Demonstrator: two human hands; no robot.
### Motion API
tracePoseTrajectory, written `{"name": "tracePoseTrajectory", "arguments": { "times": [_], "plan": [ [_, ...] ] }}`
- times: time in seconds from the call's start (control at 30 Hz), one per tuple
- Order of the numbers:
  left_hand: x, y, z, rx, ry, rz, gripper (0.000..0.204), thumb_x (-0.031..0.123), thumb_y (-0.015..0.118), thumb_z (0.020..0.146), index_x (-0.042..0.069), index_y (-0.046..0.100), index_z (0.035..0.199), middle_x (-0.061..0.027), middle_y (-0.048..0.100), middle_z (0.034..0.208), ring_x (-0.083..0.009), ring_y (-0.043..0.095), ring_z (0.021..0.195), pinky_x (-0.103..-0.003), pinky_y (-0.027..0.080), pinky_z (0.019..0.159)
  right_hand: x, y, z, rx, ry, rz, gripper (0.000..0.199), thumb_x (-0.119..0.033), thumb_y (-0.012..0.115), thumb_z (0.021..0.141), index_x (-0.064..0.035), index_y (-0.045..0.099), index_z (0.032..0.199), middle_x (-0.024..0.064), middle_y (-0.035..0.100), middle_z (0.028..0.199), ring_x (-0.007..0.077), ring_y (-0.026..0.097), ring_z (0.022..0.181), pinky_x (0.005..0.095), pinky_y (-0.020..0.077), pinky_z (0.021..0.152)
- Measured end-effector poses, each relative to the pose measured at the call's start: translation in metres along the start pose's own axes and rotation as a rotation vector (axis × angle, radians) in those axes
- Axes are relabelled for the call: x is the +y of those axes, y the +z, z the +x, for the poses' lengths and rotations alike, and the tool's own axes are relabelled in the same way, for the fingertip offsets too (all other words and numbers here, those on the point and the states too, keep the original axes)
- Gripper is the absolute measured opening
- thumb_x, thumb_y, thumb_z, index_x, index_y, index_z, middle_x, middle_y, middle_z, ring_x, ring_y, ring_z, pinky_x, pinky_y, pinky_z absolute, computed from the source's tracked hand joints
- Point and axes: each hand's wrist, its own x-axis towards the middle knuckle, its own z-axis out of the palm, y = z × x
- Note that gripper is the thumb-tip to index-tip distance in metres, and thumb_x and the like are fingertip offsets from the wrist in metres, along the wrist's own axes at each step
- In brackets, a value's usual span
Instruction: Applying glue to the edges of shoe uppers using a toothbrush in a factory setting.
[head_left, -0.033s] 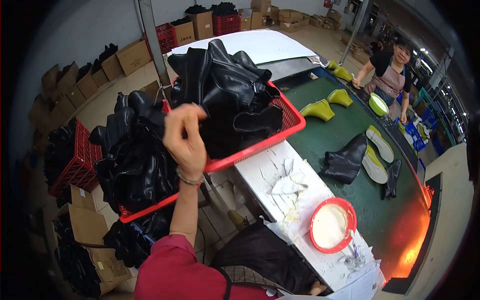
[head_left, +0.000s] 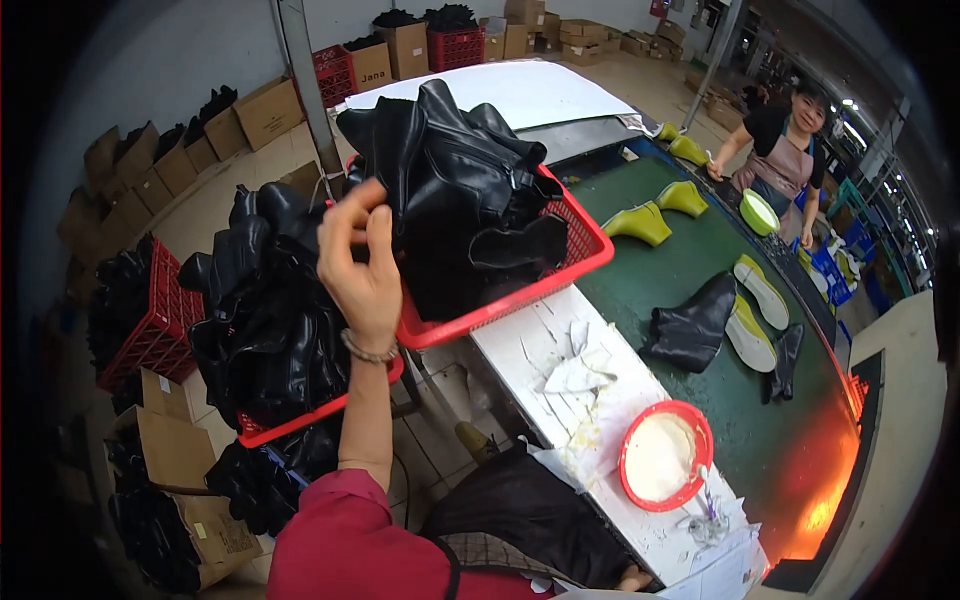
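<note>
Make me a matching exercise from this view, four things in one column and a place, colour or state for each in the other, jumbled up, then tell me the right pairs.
Column one
1. Left hand
2. Red bowl
3. Green bowl
4. Belt

Column two
A. On the white bench
B. Dark green, with soles lying on it
C. Raised near a pile of black boots
D. Beside the co-worker

Pairs: 1-C, 2-A, 3-D, 4-B

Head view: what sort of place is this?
Most likely a footwear factory or workshop: black boot uppers are heaped in a red plastic basket, and yellow-green shoe soles lie on a green belt-like surface.
</note>
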Motion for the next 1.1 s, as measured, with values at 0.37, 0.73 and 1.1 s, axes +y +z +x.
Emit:
{"name": "tracePoseTrajectory", "arguments": {
  "times": [0.37,0.73,1.1],
  "plan": [
    [-0.079,0.018,0.068,-0.265,-0.102,0.669,0.052,0.002,0.056,0.086,0.001,0.05,0.138,-0.0292,0.069,0.091,-0.0437,0.069,0.084,-0.052,0.054,0.078,0.078,-0.04,0.062,-0.427,-0.317,-0.354,0.03,0.002,0.073,0.082,0.0044,0.068,0.111,0.014,0.074,0.092,0.0222,0.07,0.082,0.0336,0.0581,0.08],
    [0.039,-0.04,0.018,-0.109,0.032,-0.397,0.051,-0.006,0.068,0.089,-0.003,0.051,0.137,-0.0088,0.065,0.119,-0.0132,0.062,0.103,-0.028,0.049,0.093,-0.401,-0.069,-0.192,-0.882,-0.338,-0.008,0.058,-0.024,0.081,0.078,0.009,0.064,0.123,0.0165,0.075,0.091,0.0234,0.072,0.082,0.0365,0.0575,0.08],
    [0.02,-0.057,-0.109,-1.077,-0.595,-1.0,0.05,0.005,0.083,0.08,-0.001,0.054,0.121,-0.0174,0.069,0.104,-0.0269,0.068,0.098,-0.04,0.057,0.088,-0.53,0.035,-0.158,-1.504,-0.571,0.394,0.067,-0.007,0.085,0.077,-0.0049,0.058,0.138,0.0114,0.072,0.111,0.0127,0.068,0.1,0.0236,0.0544,0.079]
  ]
}}
